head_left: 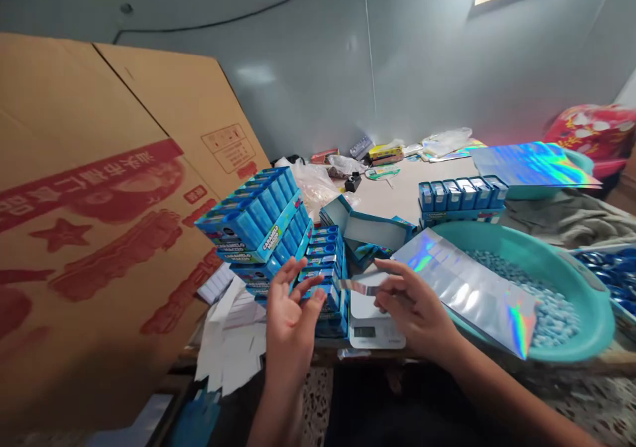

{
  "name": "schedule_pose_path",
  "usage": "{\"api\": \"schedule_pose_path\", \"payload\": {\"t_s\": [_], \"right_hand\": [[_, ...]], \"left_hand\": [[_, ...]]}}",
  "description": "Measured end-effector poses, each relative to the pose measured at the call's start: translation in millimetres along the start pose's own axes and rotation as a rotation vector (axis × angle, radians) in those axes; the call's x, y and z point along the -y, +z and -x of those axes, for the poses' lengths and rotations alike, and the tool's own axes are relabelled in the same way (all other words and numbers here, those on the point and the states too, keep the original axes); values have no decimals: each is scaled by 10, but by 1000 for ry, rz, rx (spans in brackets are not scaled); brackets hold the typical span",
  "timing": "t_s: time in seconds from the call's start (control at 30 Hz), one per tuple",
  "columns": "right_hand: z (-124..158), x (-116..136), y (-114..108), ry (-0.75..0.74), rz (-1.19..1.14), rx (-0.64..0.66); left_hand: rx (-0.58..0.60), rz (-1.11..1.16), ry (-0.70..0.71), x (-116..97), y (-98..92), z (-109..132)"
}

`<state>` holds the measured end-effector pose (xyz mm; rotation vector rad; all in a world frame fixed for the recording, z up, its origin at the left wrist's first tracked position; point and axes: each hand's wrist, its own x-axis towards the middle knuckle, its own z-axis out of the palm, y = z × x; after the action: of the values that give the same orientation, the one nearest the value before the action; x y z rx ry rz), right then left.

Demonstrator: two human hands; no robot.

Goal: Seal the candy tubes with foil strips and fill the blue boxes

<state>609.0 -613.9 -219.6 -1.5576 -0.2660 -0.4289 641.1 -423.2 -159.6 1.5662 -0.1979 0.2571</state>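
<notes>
Speckled flooring (318, 397) is showing below the table (397, 192), where the left hand (293, 314) is hovering with parted fingers, grasping nothing, and the right hand (410, 304) is pinching a thin shiny strip (358, 287) over a white scale (390, 336). Just beyond, blue boxes (263, 218) are standing stacked at left, while a silver sheet (472, 281) is lying across a turquoise basin (602, 321) at right. Farther back, a grey wall (308, 89) is rising.

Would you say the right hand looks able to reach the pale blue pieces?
Probably yes: though the right hand holds a strip, the shiny sheet covers only part of the tub, leaving many pieces exposed.
</notes>
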Motion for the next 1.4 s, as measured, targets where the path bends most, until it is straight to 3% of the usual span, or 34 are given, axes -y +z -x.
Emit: {"api": "schedule_pose_path", "payload": {"t_s": [0.07, 0.1, 0.2, 0.3, 0.43, 0.57, 0.7, 0.87, 0.97, 1.07, 1.17, 1.4], "right_hand": [[20, 40, -74, -7, 122, 85], [30, 76, -107, -20, 175, 148], [51, 204, -163, -101, 313, 325], [58, 275, -140, -178, 415, 371], [22, 235, -62, -155, 497, 410], [-41, 191, -7, -123, 553, 442], [-52, 156, 12, -10, 444, 384], [-1, 0, 71, 101, 63, 210], [17, -138, 213, 156, -255, 198], [-14, -296, 393, 201, -519, 146], [-77, -393, 506, 225, -607, 65], [-133, -247, 464, 144, -412, 8]], "left_hand": [[-16, -47, 92, 14, -4, 71], [34, -103, 104, 11, -3, 111], [321, -296, 62, -22, 38, 183], [591, -348, -30, -18, 105, 150], [698, -245, -120, 98, 120, 41], [672, -311, -107, 188, 64, -36], [552, -393, -88, 184, 60, -47], [244, -316, -48, 135, 131, -78], [123, -241, -60, 138, 184, -127], [103, -168, -120, 184, 228, -169], [105, -122, -163, 240, 254, -186], [79, -155, -85, 200, 262, -182]]}}
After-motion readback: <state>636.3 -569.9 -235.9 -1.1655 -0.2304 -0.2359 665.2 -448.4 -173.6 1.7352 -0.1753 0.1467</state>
